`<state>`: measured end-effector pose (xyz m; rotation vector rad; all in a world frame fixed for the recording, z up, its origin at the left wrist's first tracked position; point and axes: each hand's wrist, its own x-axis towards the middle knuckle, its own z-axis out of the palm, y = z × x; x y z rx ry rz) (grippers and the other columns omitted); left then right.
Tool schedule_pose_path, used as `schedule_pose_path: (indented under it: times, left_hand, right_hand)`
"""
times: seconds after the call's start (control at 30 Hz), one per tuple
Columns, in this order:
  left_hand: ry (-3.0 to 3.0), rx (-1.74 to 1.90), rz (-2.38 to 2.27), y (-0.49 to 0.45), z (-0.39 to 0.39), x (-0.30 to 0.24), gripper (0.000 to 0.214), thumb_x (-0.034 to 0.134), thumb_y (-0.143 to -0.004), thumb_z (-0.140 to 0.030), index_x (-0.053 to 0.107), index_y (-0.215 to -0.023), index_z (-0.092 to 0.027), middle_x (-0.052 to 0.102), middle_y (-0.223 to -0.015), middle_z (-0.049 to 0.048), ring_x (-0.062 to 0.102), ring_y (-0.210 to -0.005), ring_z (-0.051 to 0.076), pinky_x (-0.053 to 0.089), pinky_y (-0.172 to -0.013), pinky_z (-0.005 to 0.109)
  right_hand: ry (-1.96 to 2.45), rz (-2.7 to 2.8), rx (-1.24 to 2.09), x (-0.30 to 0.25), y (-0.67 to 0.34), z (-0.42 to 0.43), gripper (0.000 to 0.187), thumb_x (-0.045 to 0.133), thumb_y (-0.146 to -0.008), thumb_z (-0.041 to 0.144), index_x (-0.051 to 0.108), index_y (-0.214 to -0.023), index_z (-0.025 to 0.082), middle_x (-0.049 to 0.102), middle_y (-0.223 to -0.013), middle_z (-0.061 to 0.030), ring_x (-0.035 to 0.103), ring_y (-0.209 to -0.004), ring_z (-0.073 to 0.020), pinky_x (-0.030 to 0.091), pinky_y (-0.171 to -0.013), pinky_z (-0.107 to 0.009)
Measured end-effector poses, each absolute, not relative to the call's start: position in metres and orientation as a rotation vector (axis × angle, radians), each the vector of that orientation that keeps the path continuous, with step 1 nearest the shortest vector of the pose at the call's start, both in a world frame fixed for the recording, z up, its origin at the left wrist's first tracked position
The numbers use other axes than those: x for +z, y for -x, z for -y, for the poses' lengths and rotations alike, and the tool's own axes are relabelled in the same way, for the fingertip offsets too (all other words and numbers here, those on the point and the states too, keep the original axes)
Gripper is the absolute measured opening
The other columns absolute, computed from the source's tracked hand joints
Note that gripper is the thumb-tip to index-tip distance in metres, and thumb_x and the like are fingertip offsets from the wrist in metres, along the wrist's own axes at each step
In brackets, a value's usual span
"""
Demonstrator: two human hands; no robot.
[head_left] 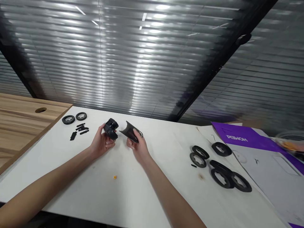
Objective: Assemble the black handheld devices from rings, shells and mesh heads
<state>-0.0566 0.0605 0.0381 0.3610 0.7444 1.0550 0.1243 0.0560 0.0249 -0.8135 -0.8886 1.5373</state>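
Note:
My left hand [102,143] is closed around a round black plastic part [110,128], held just above the white table [133,196]. My right hand [138,146] grips a curved black shell-like piece [130,131] right beside it. The two parts sit a small gap apart, near the middle of the table's far side. Both forearms reach in from the bottom of the view.
Two black rings [68,119] and small black bits [82,129] lie at the far left. Several black rings [223,172] lie at the right, near a purple-and-grey sheet [251,139]. A tiny orange piece [115,177] rests on the table. A wooden desk [21,117] adjoins on the left.

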Motion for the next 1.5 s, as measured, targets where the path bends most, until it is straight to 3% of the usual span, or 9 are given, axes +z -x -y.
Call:
schedule_pose_path:
  times: [0.27, 0.4, 0.53, 0.73, 0.93, 1.2, 1.33, 1.43, 1.5]
  left_hand:
    - [-0.336, 1.045, -0.734, 0.057, -0.061, 0.038, 0.063, 0.033, -0.109, -0.053, 0.069, -0.088, -0.006, 0.039, -0.052, -0.0018, 0.030, -0.041, 0.009, 0.028, -0.036, 0.018]
    - [-0.315, 1.036, -0.678, 0.059, -0.062, 0.032, 0.055, 0.042, -0.107, -0.053, 0.068, -0.091, -0.007, 0.040, -0.054, -0.0018, 0.032, -0.042, 0.009, 0.031, -0.037, 0.018]
    - [-0.313, 1.029, -0.645, 0.062, -0.064, 0.027, 0.051, 0.047, -0.105, -0.053, 0.068, -0.093, -0.008, 0.042, -0.055, -0.0012, 0.034, -0.043, 0.009, 0.034, -0.038, 0.018]
    - [-0.335, 1.032, -0.655, 0.061, -0.063, 0.031, 0.059, 0.039, -0.108, -0.052, 0.069, -0.090, -0.005, 0.044, -0.055, 0.0000, 0.035, -0.043, 0.009, 0.034, -0.038, 0.018]
    - [-0.335, 1.034, -0.658, 0.060, -0.063, 0.031, 0.060, 0.037, -0.109, -0.052, 0.069, -0.089, -0.005, 0.044, -0.055, 0.0002, 0.035, -0.043, 0.009, 0.034, -0.038, 0.019]
    - [-0.314, 1.032, -0.639, 0.060, -0.063, 0.030, 0.053, 0.042, -0.107, -0.051, 0.068, -0.091, -0.007, 0.043, -0.057, -0.0002, 0.035, -0.044, 0.010, 0.035, -0.038, 0.019]
    - [-0.324, 1.031, -0.664, 0.059, -0.062, 0.033, 0.057, 0.038, -0.108, -0.051, 0.068, -0.089, -0.006, 0.044, -0.056, 0.0004, 0.034, -0.043, 0.010, 0.035, -0.038, 0.020]
    - [-0.338, 1.029, -0.677, 0.059, -0.062, 0.035, 0.060, 0.036, -0.109, -0.051, 0.068, -0.088, -0.005, 0.043, -0.056, 0.0004, 0.034, -0.043, 0.009, 0.035, -0.038, 0.020]
    - [-0.344, 1.030, -0.685, 0.059, -0.061, 0.036, 0.061, 0.035, -0.110, -0.051, 0.069, -0.089, -0.004, 0.043, -0.056, 0.0003, 0.034, -0.043, 0.009, 0.035, -0.039, 0.019]
  right_hand:
    - [0.778, 0.687, 1.560, 0.027, -0.126, -0.057, 0.040, 0.090, -0.072, 0.043, 0.060, -0.087, 0.021, 0.059, -0.069, 0.0019, 0.050, -0.059, -0.0114, 0.036, -0.049, -0.024]
    - [0.735, 0.601, 1.668, 0.027, -0.129, -0.056, 0.019, 0.075, -0.074, 0.028, 0.063, -0.087, 0.021, 0.061, -0.073, -0.0018, 0.055, -0.067, -0.0173, 0.049, -0.059, -0.030]
    - [0.706, 0.569, 1.761, 0.026, -0.129, -0.055, 0.014, 0.065, -0.072, 0.024, 0.062, -0.086, 0.022, 0.061, -0.075, -0.0040, 0.057, -0.071, -0.0201, 0.053, -0.065, -0.034]
    - [0.657, 0.574, 1.752, 0.025, -0.128, -0.056, 0.011, 0.060, -0.071, 0.024, 0.052, -0.078, 0.024, 0.050, -0.067, -0.0006, 0.048, -0.064, -0.0178, 0.050, -0.063, -0.031]
    - [0.605, 0.642, 1.759, 0.021, -0.130, -0.058, 0.027, 0.057, -0.086, 0.033, 0.035, -0.072, 0.026, 0.027, -0.060, 0.0058, 0.025, -0.053, -0.0140, 0.036, -0.050, -0.026]
    - [0.677, 0.686, 1.696, 0.014, -0.126, -0.061, 0.034, 0.066, -0.091, 0.043, 0.044, -0.073, 0.024, 0.021, -0.060, 0.0086, 0.020, -0.052, -0.0112, 0.030, -0.049, -0.024]
    - [0.727, 0.679, 1.649, 0.017, -0.123, -0.057, 0.041, 0.088, -0.077, 0.041, 0.050, -0.078, 0.023, 0.037, -0.061, 0.0084, 0.033, -0.055, -0.0096, 0.033, -0.053, -0.023]
    - [0.744, 0.731, 1.649, 0.022, -0.122, -0.054, 0.043, 0.094, -0.070, 0.041, 0.060, -0.089, 0.022, 0.061, -0.073, 0.0019, 0.048, -0.064, -0.0115, 0.043, -0.060, -0.025]
    - [0.749, 0.766, 1.651, 0.024, -0.122, -0.053, 0.045, 0.095, -0.069, 0.041, 0.066, -0.095, 0.020, 0.069, -0.082, -0.0023, 0.056, -0.071, -0.0136, 0.048, -0.064, -0.027]
